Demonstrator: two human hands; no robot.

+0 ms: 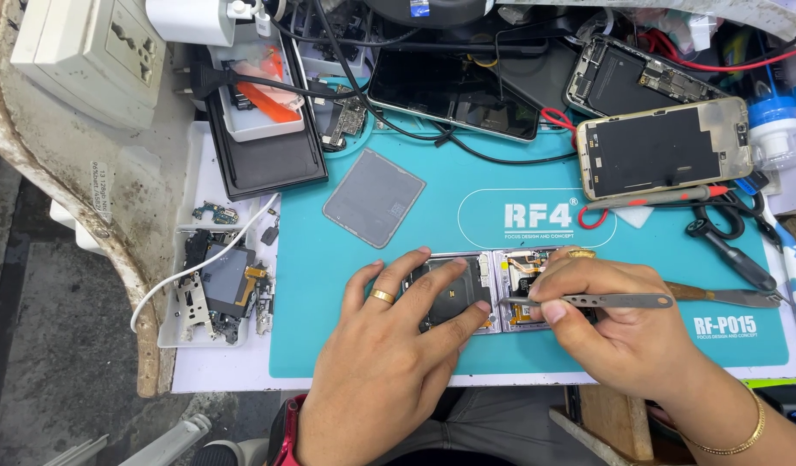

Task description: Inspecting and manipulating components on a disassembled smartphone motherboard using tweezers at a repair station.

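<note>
Setting: phone repair workbench. Evidence: teal work mat [467,207] covering the bench, two opened phones [661,147] with exposed insides, parts tray [215,289] holding small boards, power strip [91,56], scissors [726,229], tangled cables [432,129].

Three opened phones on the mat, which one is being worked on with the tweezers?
The opened foldable phone at the mat's near edge: left hand steadies it, right hand holds the tweezers to it. The two opened phones at the far right lie untouched.
</note>
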